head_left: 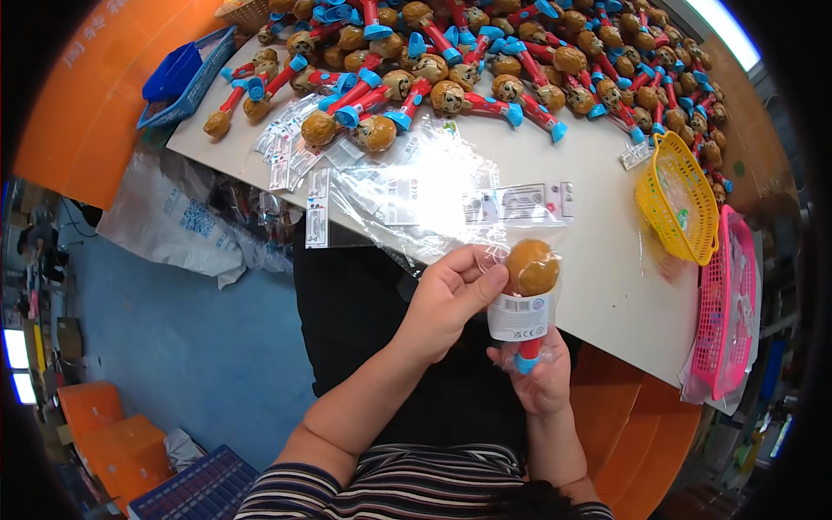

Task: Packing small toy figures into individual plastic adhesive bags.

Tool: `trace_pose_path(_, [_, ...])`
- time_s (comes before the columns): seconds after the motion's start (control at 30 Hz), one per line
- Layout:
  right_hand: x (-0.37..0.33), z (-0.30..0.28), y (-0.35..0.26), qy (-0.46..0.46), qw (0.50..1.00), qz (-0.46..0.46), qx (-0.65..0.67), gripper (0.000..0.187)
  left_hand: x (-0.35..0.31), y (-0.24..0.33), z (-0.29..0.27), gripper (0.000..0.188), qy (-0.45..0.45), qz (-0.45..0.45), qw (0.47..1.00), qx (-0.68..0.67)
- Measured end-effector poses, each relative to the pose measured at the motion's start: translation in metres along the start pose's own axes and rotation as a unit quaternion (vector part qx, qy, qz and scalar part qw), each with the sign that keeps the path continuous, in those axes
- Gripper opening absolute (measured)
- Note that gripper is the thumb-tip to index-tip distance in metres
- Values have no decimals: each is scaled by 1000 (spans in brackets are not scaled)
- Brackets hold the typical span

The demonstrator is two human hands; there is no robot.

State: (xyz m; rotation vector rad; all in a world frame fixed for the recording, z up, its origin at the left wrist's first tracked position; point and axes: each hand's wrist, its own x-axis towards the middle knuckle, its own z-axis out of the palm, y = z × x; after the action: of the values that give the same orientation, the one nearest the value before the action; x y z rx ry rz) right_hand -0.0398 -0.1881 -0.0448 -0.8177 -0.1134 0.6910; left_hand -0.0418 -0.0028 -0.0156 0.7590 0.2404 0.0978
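A bagged candy dispenser (531, 267) with a brown-haired character head, red stem and blue foot stands upright before me, at the table's front edge. Its clear plastic bag (555, 227) is open-ended at the top, and a white printed label (518, 317) wraps across the stem. My left hand (455, 290) pinches the bag's side beside the head, thumb and forefinger closed. From below, my right hand (548, 377) grips the blue foot through the plastic. Flat clear bags (381, 191) with printed strips lie spread on the table just beyond my left hand.
Many loose dispensers (485, 74) are heaped along the table's far side. A yellow basket (676, 199) and a pink basket (726, 303) sit at the right edge. Far left is a blue basket (195, 91); a white sack (178, 221) lies below the table's left edge.
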Motion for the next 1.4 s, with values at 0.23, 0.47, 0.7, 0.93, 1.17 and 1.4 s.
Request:
trace_pose_path(0.23, [-2,0,17,35,981,-130,-141,58,-4,-14,6,8,24,140,988,65])
trace_pose_path(0.47, [2,21,23,65,990,-100,-79,51,0,-15,14,10,91,224,963,119])
trace_pose_path(0.7, [7,5,17,-6,971,-101,-217,39,6,-3,6,50,58,118,984,120])
trace_pose_path(0.93, [1,13,5,46,939,-93,-327,51,10,0,2,39,48,14,998,33])
trace_pose_path(1.17, [-6,22,-12,95,991,-11,-91,54,12,-4,-6,39,-26,-24,997,-61])
trace_pose_path(1.4, [-4,15,-12,87,977,8,-192,51,13,-9,7,38,25,-15,998,-48])
